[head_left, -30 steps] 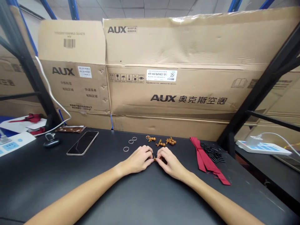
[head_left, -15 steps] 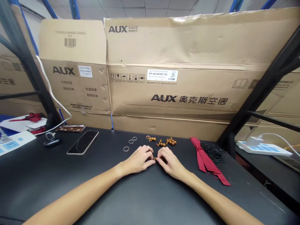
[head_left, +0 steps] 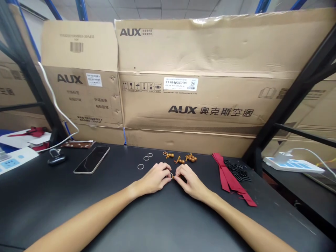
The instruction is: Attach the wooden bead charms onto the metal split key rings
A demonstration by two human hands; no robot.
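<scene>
My left hand (head_left: 158,177) is closed in a pinch on a silver split ring (head_left: 171,176), whose right edge shows beyond the fingertips. Close beside it, my right hand (head_left: 189,179) pinches a bit of orange-brown cord (head_left: 173,177) against the ring; the rest of that piece is hidden by the fingers. Both hands rest low over the black table. Behind them lie a beaded pendant with a ring on it (head_left: 168,154), another beaded pendant (head_left: 180,160) and a cluster of brown beads with cord (head_left: 191,158). Loose metal rings (head_left: 140,166) lie left of my left hand.
Red ribbon strips (head_left: 231,178) and a heap of black clips (head_left: 238,170) lie to the right. A phone (head_left: 91,160), a black earbud case (head_left: 57,157) and a power strip (head_left: 17,158) are at left. Large cardboard panels (head_left: 189,122) stand along the back edge.
The ring between the fingers shows more clearly, standing up at the left fingertips. The hands stay in nearly the same place; the whole view has shifted slightly.
</scene>
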